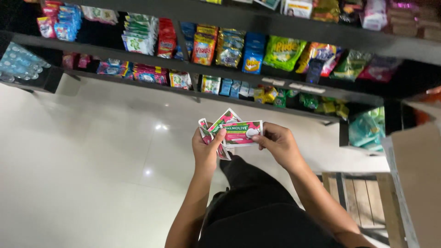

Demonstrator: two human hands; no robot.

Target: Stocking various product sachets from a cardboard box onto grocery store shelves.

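Left hand (206, 149) grips the fanned sachets (216, 131); right hand (278, 143) pinches the front sachet (241, 133). Peel it squarely, keeping the fan tight.

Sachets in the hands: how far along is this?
Done: the dark shelves already hold rows of packets. In hand: the left hand grips a fan of pink-and-green sachets, while the right hand pinches the front sachet. Left: every sachet in that fan is off the shelves.
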